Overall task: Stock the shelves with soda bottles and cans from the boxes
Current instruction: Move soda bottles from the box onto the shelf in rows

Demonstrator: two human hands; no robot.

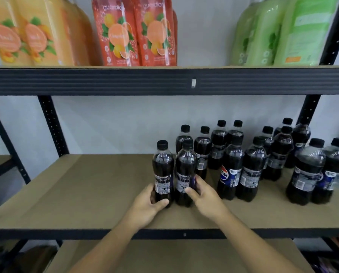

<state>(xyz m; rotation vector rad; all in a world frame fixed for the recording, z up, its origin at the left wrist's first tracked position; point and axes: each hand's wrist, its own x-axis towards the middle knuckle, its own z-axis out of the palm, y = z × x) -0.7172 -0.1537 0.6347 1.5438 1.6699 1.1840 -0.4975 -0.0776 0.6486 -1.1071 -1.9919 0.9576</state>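
Bottle [162,170] gripped by left hand [148,204], neighbouring bottle [185,172] by right hand [205,198]; label print [161,185] too blurred, perhaps Pepsi.

Dark cola btls [231,170] w/ black caps [162,144], tan shelf [86,194], red packs [115,32], green packs [263,36].

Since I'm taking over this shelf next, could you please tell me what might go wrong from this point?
1. The left hand grips the left bottle and the right hand the right bottle, tight beside the bottle behind; a nudge may topple it.
2. Both show barcodes, unlike the logo-facing bottle, so the display may look uneven.
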